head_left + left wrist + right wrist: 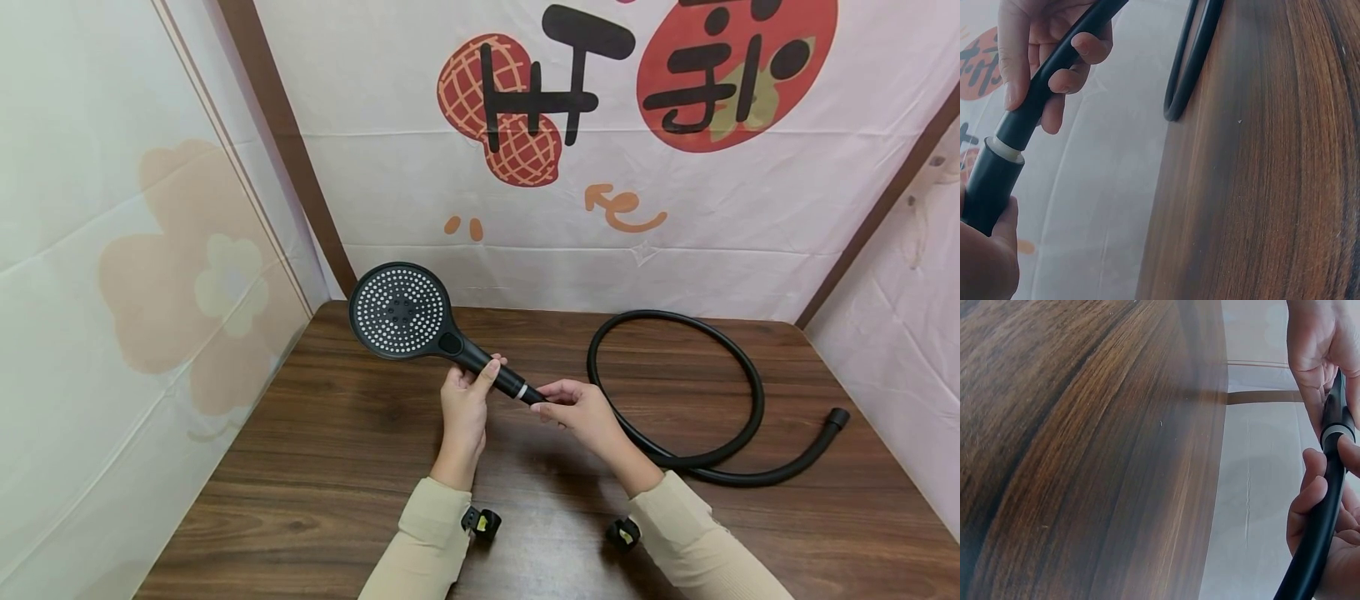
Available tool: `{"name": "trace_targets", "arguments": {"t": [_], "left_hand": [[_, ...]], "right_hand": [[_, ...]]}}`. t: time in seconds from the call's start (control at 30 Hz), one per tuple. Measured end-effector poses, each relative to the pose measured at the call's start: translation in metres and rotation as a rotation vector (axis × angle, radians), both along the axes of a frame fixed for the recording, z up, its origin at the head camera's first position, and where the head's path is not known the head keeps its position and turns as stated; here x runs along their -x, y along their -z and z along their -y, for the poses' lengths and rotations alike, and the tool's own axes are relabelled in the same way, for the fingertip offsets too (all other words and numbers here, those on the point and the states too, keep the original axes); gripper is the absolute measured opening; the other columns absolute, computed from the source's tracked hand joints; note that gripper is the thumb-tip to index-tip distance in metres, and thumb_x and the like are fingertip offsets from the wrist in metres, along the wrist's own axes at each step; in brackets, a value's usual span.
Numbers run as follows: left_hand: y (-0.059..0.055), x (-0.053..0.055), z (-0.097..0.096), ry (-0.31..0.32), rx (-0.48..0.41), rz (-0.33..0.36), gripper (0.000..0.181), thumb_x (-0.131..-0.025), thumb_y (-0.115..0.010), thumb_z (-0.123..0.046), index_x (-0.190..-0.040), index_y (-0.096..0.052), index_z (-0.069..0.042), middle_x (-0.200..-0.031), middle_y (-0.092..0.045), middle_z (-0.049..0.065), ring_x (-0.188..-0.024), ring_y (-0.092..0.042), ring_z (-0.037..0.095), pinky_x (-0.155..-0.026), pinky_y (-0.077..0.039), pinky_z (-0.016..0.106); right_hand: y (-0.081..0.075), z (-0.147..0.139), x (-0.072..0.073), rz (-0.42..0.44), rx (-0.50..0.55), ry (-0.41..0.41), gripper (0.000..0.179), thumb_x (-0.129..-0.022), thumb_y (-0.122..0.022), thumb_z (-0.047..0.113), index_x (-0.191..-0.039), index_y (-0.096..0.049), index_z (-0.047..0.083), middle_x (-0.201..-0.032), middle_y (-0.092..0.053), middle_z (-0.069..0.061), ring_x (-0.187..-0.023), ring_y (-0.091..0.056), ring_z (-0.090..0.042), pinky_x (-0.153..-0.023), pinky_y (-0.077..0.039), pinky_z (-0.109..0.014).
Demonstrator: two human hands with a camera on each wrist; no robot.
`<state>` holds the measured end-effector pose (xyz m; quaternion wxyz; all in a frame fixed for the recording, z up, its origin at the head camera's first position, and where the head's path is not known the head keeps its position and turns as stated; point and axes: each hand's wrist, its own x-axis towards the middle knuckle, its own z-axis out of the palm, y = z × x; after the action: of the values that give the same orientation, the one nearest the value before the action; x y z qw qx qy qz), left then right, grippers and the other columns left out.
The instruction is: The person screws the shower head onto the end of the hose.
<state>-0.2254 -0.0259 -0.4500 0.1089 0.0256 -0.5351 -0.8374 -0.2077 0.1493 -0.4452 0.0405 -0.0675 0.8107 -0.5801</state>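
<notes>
A black shower head (400, 310) with a round spray face full of pale nozzles is held tilted above the table, its face toward the head camera. My left hand (465, 404) grips its handle (480, 358), thumb along the top. With my right hand (581, 412) I pinch the end of a black shower hose (671, 317) at the handle's lower end. Between handle and hose end a whitish ring (1002, 149) shows in the left wrist view. Both parts line up there; whether the thread is engaged I cannot tell.
The rest of the hose loops on the brown wooden table (337, 500) at the right, its free end fitting (838, 418) near the right edge. White printed cloth (375, 183) hangs behind the table and at both sides. A small black device sits at each wrist.
</notes>
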Motion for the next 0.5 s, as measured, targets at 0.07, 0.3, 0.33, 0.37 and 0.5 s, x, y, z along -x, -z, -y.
{"name": "trace_targets", "arguments": {"t": [0.07, 0.3, 0.33, 0.37, 0.5], "left_hand": [[0.0001, 0.0, 0.0, 0.002, 0.004, 0.0, 0.034, -0.094, -0.068, -0.009, -0.121, -0.054, 0.006, -0.103, -0.075, 0.012, -0.093, -0.073, 0.01, -0.085, -0.055, 0.021], [-0.0004, -0.0007, 0.0004, 0.006, 0.0, -0.006, 0.037, -0.094, -0.068, -0.009, -0.123, -0.052, 0.008, -0.104, -0.075, 0.013, -0.093, -0.073, 0.01, -0.087, -0.055, 0.022], [-0.0006, -0.0008, 0.0004, 0.005, 0.0, -0.005, 0.036, -0.094, -0.068, -0.009, -0.122, -0.053, 0.007, -0.104, -0.075, 0.014, -0.094, -0.073, 0.01, -0.087, -0.055, 0.022], [-0.0006, -0.0008, 0.0004, 0.005, 0.002, -0.004, 0.035, -0.094, -0.068, -0.009, -0.122, -0.053, 0.006, -0.104, -0.075, 0.014, -0.094, -0.073, 0.01, -0.087, -0.055, 0.021], [-0.0003, -0.0006, 0.0005, 0.002, 0.004, -0.001, 0.033, -0.094, -0.068, -0.01, -0.12, -0.054, 0.004, -0.105, -0.075, 0.014, -0.094, -0.073, 0.01, -0.086, -0.055, 0.021]], "right_hand": [[0.0, -0.0002, 0.0, 0.0, 0.0, -0.002, 0.03, -0.086, -0.078, 0.018, -0.109, -0.071, 0.0, -0.092, -0.075, -0.018, -0.078, -0.071, -0.022, -0.061, -0.055, -0.031], [0.0004, -0.0005, 0.0003, -0.008, -0.009, -0.012, 0.027, -0.087, -0.076, 0.018, -0.109, -0.072, 0.001, -0.093, -0.075, -0.021, -0.081, -0.072, -0.027, -0.062, -0.055, -0.033], [0.0007, -0.0005, 0.0007, -0.006, -0.007, -0.01, 0.027, -0.087, -0.076, 0.018, -0.108, -0.072, 0.002, -0.093, -0.075, -0.021, -0.081, -0.072, -0.028, -0.063, -0.056, -0.034], [0.0011, -0.0003, 0.0011, -0.005, -0.007, -0.009, 0.026, -0.087, -0.076, 0.018, -0.108, -0.073, 0.002, -0.093, -0.075, -0.021, -0.082, -0.072, -0.03, -0.063, -0.056, -0.034], [0.0019, -0.0003, 0.002, -0.002, -0.006, -0.006, 0.025, -0.087, -0.076, 0.018, -0.108, -0.074, 0.004, -0.09, -0.075, -0.019, -0.083, -0.071, -0.033, -0.064, -0.057, -0.036]]}}
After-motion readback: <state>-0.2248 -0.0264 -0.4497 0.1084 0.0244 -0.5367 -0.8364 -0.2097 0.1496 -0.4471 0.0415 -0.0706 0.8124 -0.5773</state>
